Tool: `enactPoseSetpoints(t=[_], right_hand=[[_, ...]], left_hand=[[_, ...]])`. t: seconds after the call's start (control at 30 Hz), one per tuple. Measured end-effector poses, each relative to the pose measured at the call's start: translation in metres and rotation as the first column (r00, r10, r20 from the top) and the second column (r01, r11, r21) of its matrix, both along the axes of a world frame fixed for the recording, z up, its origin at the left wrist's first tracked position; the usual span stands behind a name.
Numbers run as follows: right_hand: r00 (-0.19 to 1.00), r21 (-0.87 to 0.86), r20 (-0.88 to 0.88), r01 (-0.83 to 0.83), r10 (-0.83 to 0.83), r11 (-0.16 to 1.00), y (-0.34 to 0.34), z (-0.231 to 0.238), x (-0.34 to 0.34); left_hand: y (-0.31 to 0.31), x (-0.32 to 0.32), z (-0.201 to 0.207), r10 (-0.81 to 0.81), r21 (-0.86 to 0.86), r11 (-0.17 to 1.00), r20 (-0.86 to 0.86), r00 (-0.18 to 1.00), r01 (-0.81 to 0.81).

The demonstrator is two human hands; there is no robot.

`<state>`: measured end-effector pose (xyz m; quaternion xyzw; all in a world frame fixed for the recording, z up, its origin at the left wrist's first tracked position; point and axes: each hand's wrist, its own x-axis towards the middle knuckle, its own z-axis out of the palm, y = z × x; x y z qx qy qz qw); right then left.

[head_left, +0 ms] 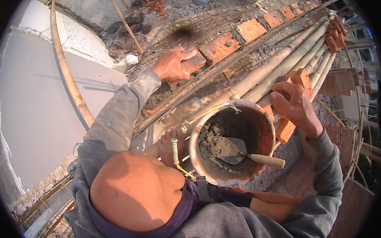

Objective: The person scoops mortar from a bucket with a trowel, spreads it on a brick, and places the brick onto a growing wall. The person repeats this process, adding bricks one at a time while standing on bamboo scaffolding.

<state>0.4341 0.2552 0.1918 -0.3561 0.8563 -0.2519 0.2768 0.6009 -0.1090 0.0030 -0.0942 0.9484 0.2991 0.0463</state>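
My left hand [171, 68] is closed on a red brick [193, 62] at the near end of a brick row, with thumb over its top and fingers along its near side. On the right, my right hand [298, 106] is loosely curled above loose bricks [286, 131], thumb and forefinger apart, nothing visible between them. Another brick [301, 81] lies just beyond its knuckles. Between my arms stands a round bucket [194, 150] part-filled with grey mortar [212, 141]. A trowel [265, 160] rests in it, blade on the mortar and wooden handle toward the right rim.
Bamboo poles [277, 66] run beyond the bucket, with stacked bricks [335, 35] at their far end. A long straight strip [238, 53] borders the brick row [251, 30]. Left are a grey plastered wall [41, 104] and an upright bamboo pole [65, 65]. Yellow string [207, 112] crosses the bucket rim.
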Motion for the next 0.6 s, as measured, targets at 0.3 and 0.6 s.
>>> enactPoseSetpoints(t=[0.3,0.6], right_hand=[[0.994,0.038,0.024,-0.109,0.108,0.993,0.007,0.000,0.000],[0.934,0.153,0.048,-0.358,0.355,0.921,0.025,-0.009,0.030]], left_hand=[[0.005,0.025,-0.002,0.014,0.018,1.000,0.028,0.999,-0.014],[0.005,0.027,-0.023,0.043,0.128,0.991,-0.054,0.998,-0.036]])
